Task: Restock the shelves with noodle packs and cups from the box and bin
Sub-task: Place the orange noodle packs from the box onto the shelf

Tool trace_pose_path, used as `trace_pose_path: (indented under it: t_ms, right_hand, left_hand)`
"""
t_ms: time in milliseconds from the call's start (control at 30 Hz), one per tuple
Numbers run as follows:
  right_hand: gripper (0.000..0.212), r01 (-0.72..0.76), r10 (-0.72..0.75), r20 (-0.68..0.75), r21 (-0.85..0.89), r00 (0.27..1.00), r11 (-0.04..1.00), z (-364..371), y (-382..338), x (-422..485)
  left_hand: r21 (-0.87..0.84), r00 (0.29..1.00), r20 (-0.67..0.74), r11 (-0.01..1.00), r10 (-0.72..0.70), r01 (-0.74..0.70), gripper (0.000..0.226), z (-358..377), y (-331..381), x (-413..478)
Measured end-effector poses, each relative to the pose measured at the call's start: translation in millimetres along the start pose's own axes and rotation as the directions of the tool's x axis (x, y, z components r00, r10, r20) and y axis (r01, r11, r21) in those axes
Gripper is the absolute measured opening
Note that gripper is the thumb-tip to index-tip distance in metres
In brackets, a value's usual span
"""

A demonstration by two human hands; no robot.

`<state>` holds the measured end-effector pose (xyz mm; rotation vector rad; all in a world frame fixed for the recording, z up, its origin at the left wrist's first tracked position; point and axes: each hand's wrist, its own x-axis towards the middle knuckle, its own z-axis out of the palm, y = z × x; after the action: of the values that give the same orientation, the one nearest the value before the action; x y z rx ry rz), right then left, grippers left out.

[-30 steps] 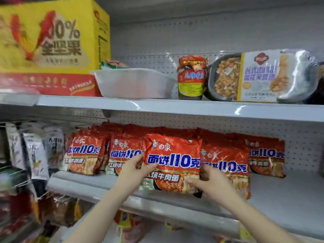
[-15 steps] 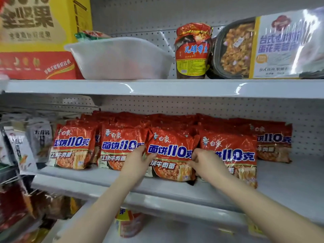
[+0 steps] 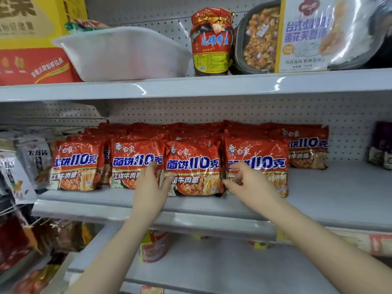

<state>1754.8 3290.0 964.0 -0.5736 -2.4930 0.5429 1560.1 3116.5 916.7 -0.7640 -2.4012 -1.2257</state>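
The middle shelf (image 3: 318, 200) is taken as the landmark: a grey metal board spanning the view, with a second shelf above it carrying a white plastic bin (image 3: 125, 54), a red-capped jar (image 3: 212, 41) to the bin's right and a large sleeved meal tray (image 3: 307, 35) further right. Along the front of the middle shelf a row of red noodle packs (image 3: 78, 164) is stood upright, faces outward, with further rows packed behind. The centre noodle pack (image 3: 194, 168) is set in that front row, its long axis across the shelf and its base on the board. It is flanked by both hands from below and in front. The left hand (image 3: 151, 187) is laid against its left edge, fingers fairly straight, thumb touching the lower corner. The right hand (image 3: 250, 183) is held at its right edge, fingers loosely curled; whether the wrapper is pinched cannot be told. Both hands are about equally near, so squaring the pack into line is judged a short inward nudge from either side.
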Motion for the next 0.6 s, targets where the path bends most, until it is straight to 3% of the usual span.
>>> trace_pose_path:
  t_ms: [167,333,467,600]
  right_hand:
    - [0.041,-0.046,0.044,-0.033,-0.054,0.998,0.998,-17,19,-58]
    - [0.036,-0.129,0.129,-0.044,-0.014,0.991,0.991,-33,52,-133]
    - [0.039,-0.235,0.236,0.004,-0.107,0.972,0.966,-50,93,-200]
    - [0.045,-0.415,0.426,0.035,-0.159,0.904,0.896,-82,147,-267]
  left_hand:
    - [-0.020,0.999,-0.018,0.999,0.049,-0.049,0.073,6,40,-58]
    - [-0.185,0.972,0.027,0.956,0.235,-0.226,0.066,23,101,-144]
    - [-0.215,0.936,0.181,0.941,0.302,-0.262,0.065,60,127,-204]
    - [-0.248,0.872,0.348,0.931,0.343,-0.267,0.064,102,160,-256]
